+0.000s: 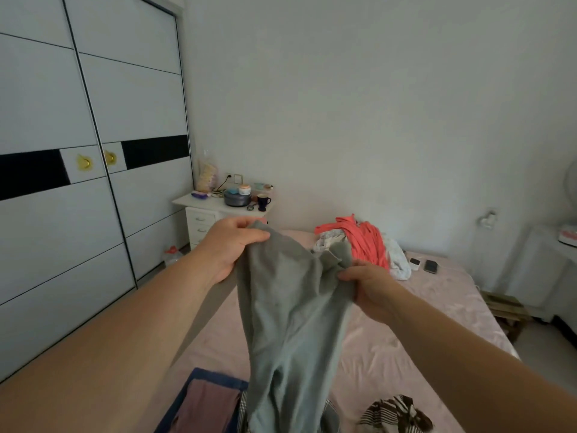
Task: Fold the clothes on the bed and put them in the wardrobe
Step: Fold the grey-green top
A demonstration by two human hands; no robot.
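Wardrobe (93, 120): standing far left, doors closed.
Bed (421, 323): bearing a coral-and-white heap (362, 242) at the far end.
Grey garment (290, 323): hanging mid-air above the near bed; likely soft, light, limp; best pinched at top corners.
Left hand (229, 248): gripping the top left edge.
Right hand (370, 284): pinching the top right edge.

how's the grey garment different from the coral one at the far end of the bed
The grey garment hangs in the air, gripped by the left hand and right hand; the coral garment lies on the bed, touched by neither. The grey one is spread out, the coral one crumpled on a pile. Neither is folded yet.
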